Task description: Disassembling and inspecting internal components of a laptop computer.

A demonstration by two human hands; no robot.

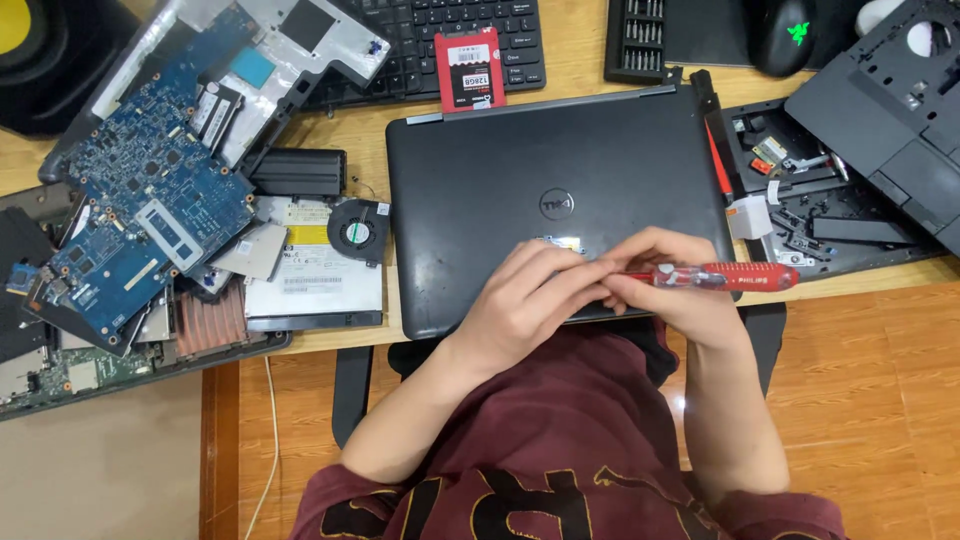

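Note:
A closed black laptop (520,150) lies on the wooden desk in front of me. My right hand (672,290) holds a red-handled screwdriver (735,276) level over the laptop's near edge, its handle pointing right. My left hand (525,305) meets it there, fingertips pinching at the screwdriver's tip end, which is hidden between my fingers. A small silver part (562,242) shows on the lid just above my left fingers.
A blue circuit board (150,190), a small fan (357,230), an optical drive (315,285) and a battery (298,171) lie at the left. A red-labelled drive (469,70) rests on a keyboard (440,35). A bit set (637,38), a mouse (782,32) and opened laptop shells (880,110) sit at the right.

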